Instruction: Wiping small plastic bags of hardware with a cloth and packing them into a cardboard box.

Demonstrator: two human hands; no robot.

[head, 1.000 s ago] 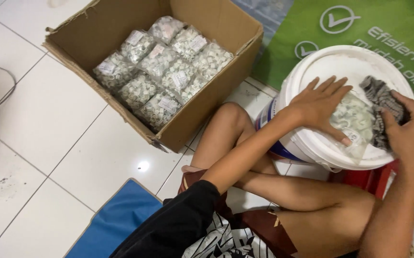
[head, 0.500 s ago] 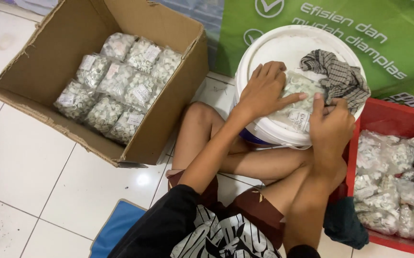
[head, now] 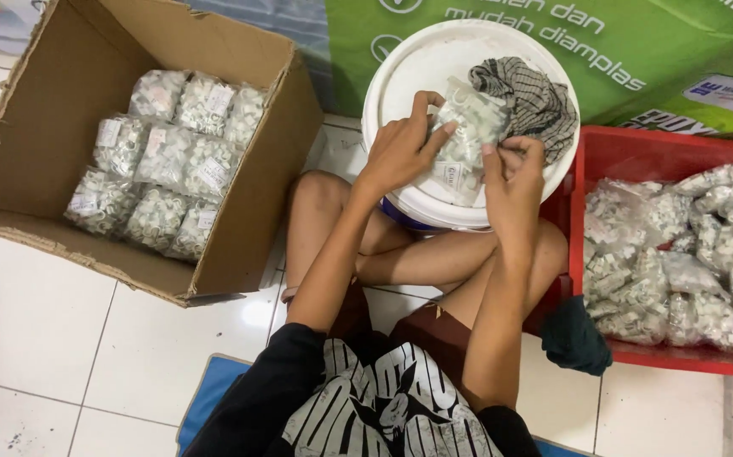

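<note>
1. Head view: we hold a clear plastic bag of small white parts (head: 466,135) flat on the white round bucket lid (head: 409,76), which serves as our work surface.
2. Our left hand (head: 400,148) presses it, fingers spread over the top to steady it.
3. Our right hand (head: 515,182) pinches the bag's near edge, fingertips together.
4. A grey checked cloth (head: 531,97) lies beside it.
5. The red plastic crate (head: 637,148) of similar bags sits right; the brown cardboard box (head: 62,76), bags packed in rows, left.
</note>
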